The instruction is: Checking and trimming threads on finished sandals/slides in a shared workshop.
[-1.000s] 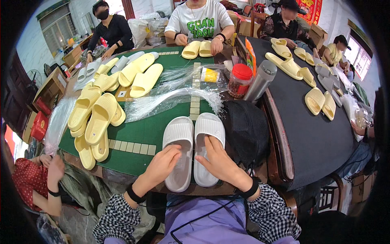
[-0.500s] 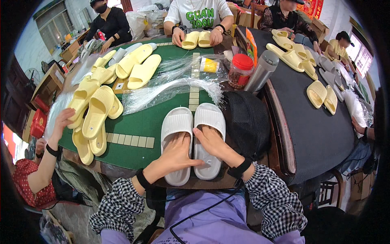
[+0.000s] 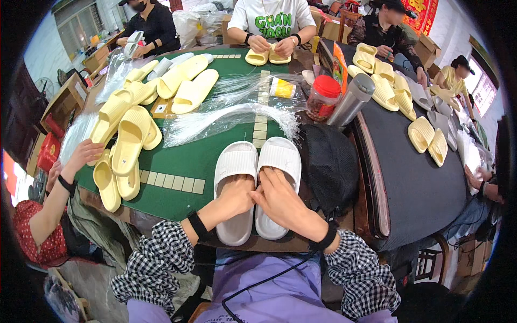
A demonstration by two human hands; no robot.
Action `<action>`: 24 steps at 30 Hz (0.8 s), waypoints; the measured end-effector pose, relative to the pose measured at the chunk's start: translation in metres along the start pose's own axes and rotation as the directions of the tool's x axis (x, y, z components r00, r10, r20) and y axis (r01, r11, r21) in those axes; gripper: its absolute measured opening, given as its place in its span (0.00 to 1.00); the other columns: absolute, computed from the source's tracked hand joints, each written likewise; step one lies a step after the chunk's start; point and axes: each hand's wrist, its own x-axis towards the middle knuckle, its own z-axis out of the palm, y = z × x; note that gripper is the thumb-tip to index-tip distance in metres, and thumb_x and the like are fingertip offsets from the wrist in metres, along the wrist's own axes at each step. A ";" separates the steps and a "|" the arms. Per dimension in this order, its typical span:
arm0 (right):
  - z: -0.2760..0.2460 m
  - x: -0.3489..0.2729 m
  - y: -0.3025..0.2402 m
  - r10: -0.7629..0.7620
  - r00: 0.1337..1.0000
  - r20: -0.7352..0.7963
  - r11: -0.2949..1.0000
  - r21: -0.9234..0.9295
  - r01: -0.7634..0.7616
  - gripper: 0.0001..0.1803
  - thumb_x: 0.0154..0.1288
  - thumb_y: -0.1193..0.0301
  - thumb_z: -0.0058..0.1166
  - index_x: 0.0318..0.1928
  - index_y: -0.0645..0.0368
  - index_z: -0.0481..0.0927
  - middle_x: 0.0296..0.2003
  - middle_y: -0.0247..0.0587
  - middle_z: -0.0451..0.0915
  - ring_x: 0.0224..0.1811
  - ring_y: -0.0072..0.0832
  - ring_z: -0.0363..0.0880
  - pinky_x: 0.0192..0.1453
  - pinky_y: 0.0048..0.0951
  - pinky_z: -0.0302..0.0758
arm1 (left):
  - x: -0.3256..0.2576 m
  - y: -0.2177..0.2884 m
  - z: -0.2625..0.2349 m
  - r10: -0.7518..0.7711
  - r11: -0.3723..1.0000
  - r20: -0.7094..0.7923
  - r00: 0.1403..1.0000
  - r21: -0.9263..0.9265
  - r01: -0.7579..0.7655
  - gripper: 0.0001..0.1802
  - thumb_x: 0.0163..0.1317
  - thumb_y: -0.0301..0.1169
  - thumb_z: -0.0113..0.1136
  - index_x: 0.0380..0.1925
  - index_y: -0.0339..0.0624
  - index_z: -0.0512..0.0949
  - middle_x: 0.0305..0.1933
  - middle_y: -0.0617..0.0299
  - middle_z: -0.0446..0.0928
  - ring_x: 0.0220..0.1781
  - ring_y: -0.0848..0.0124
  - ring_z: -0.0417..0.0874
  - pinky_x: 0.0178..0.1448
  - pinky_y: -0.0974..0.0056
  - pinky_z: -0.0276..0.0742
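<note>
While the pair of white ribbed foam slide sandals point(image 3: 256, 180) lies side by side, toes away from me, on the near edge of the green felt table point(image 3: 186, 161), both my hands sit on them. My left hand point(image 3: 235, 197) lies over the heel half of the left sandal, fingers curled down against its footbed. My right hand point(image 3: 280, 198) covers the heel half of the right sandal, its fingertips point(image 3: 257, 195) pinched together at the seam where the two sandals touch; whether anything small is caught between them I cannot tell. Just right of the pair lies a black mesh cap point(image 3: 329, 169). Beyond the toes, a bundle of clear plastic ties point(image 3: 231, 118) spreads across the felt, and a row of pale tiles point(image 3: 172, 182) runs to the left. Farther left is a heap of pale yellow foam slides point(image 3: 129, 137), where another person's hand point(image 3: 85, 153) reaches in. A red-lidded jar point(image 3: 322, 97) and a steel flask point(image 3: 351, 100) stand at the far right edge.
</note>
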 end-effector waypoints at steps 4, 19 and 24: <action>-0.048 0.032 0.002 0.232 0.966 0.119 0.951 0.181 -0.250 0.08 0.64 0.73 0.56 0.36 0.65 0.83 0.30 0.53 0.82 0.34 0.44 0.84 0.38 0.37 0.78 | 0.000 0.007 0.008 -0.062 0.998 -0.087 0.994 -0.020 0.061 0.32 0.70 0.47 0.43 0.34 0.20 0.78 0.41 0.27 0.78 0.44 0.37 0.81 0.51 0.45 0.78; 0.032 0.102 0.094 0.353 0.917 0.185 0.935 -0.025 -0.355 0.13 0.60 0.66 0.59 0.42 0.60 0.80 0.36 0.56 0.84 0.41 0.52 0.83 0.47 0.47 0.78 | -0.013 0.029 0.003 -0.031 0.997 -0.045 0.999 0.065 0.033 0.31 0.68 0.48 0.49 0.37 0.21 0.77 0.35 0.30 0.79 0.37 0.40 0.83 0.43 0.46 0.81; 0.031 0.099 0.088 0.307 0.946 0.101 0.877 0.355 -0.323 0.13 0.60 0.76 0.53 0.46 0.61 0.81 0.34 0.52 0.84 0.37 0.47 0.84 0.44 0.43 0.79 | -0.012 0.024 0.002 -0.073 0.997 0.031 0.997 0.042 0.071 0.33 0.69 0.51 0.47 0.37 0.21 0.77 0.35 0.31 0.80 0.35 0.41 0.84 0.41 0.47 0.82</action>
